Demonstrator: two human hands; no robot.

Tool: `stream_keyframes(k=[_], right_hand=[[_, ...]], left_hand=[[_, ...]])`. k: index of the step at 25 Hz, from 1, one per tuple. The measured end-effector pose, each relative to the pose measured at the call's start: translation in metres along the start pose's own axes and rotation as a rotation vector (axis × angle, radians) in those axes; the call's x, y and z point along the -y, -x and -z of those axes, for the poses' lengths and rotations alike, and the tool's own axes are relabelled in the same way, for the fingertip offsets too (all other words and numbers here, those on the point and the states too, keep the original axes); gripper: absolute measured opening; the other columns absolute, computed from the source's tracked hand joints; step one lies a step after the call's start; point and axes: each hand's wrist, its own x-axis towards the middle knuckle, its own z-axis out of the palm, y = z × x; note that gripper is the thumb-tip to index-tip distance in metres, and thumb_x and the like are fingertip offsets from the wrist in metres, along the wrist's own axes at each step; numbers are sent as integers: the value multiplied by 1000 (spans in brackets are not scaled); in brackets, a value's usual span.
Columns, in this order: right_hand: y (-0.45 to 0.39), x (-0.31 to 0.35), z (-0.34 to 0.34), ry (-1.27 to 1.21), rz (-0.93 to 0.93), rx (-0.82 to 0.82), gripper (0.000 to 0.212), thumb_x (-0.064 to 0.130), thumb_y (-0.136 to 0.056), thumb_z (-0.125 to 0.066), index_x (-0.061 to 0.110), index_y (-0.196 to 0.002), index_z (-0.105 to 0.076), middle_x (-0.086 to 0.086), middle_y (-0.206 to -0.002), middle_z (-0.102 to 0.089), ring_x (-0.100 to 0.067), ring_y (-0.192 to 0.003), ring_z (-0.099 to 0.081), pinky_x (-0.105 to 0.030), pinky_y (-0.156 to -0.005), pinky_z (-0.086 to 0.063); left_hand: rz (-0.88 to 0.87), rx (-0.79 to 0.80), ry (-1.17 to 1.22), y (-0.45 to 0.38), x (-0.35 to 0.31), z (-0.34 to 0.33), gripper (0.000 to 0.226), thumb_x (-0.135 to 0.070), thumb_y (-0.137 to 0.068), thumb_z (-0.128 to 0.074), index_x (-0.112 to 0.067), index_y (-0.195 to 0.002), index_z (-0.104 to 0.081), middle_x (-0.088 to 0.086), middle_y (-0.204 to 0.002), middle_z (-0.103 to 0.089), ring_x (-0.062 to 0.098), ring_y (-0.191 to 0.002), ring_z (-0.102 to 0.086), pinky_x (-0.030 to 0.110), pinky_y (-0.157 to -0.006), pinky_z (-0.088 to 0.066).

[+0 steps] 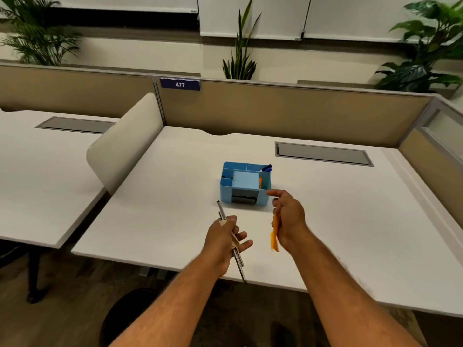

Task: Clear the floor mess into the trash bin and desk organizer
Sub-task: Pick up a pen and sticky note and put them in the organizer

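A blue desk organizer [244, 182] stands in the middle of the white desk [325, 209]. A blue marker [266, 168] and something orange sit in its right compartments. My left hand [223, 242] grips a bundle of thin dark pens or pencils [231, 242] above the desk's near edge, below and left of the organizer. My right hand [288, 216] holds an orange paper strip [275, 234] that hangs down from it, just right of the organizer's front corner; its index finger points toward the organizer.
A beige rounded divider [125, 141] separates this desk from the one on the left. Tan partition walls [275, 108] run along the back and right. A grey cable hatch [323, 154] lies at the desk's back right. A dark round object [127, 319] stands on the floor below.
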Motion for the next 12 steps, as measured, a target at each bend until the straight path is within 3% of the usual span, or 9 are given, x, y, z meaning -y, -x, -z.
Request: stream_keyframes(k=[4, 8, 12], right_hand=[[-76, 21, 29, -91, -110, -62, 48, -1, -82, -39, 9, -113, -74, -3, -71, -47, -15, -64, -41, -28, -53, -38], [-144, 26, 45, -141, -172, -49, 45, -2, -85, -37, 11, -102, -77, 0, -60, -53, -16, -59, -45, -22, -37, -42], [-210, 25, 43, -113, -228, -23, 43, 4, -85, -39, 14, -102, -77, 0, -69, -49, -16, -63, -45, -23, -46, -43]], left_hand=[[-61, -56, -258, -33, 1, -62, 26, -38, -102, -61, -14, -111, -61, 6, -85, -57, 13, -64, -56, 22, -49, -48], [-10, -171, -293, -66, 3, -116, 37, -52, -99, -61, -15, -101, -60, 3, -75, -47, 9, -52, -38, 20, -40, -31], [50, -326, -237, -98, 10, -147, 24, -27, -105, -50, -11, -120, -61, 6, -80, -51, 12, -58, -45, 20, -42, -33]])
